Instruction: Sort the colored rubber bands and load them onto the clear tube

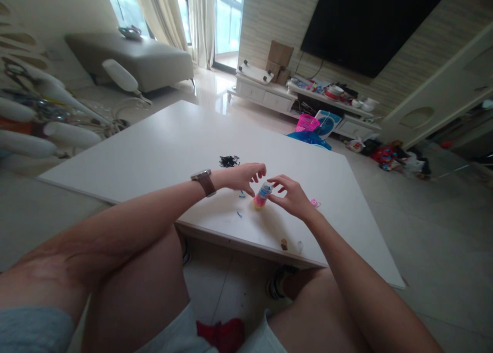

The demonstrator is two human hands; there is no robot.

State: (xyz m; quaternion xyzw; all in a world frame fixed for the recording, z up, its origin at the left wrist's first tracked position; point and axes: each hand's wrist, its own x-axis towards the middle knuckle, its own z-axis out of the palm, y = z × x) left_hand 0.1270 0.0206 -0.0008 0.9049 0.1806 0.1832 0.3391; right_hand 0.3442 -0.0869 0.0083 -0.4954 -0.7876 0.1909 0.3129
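A small clear bottle (261, 200) with yellow, pink and blue bands of contents stands near the front of the white table (308, 173). My right hand (289, 194) has its thumb and a fingertip against the bottle's upper part, from the right. My left hand (246, 177), with a brown-strapped watch (204, 181) on the wrist, curves beside the bottle from the left. Its fingers are apart with nothing in them. Short blue pieces (239, 214) lie on the table left of the bottle. Behind my left hand is a heap of small black pieces (229, 161).
Pink loops (316, 203) lie beyond my right wrist. A small brown-gold item (284, 244) and a clear one (300, 247) sit near the table's front edge. Past the table are a pink basket (307, 122), a cluttered TV cabinet (265, 97) and a grey bench (162, 65).
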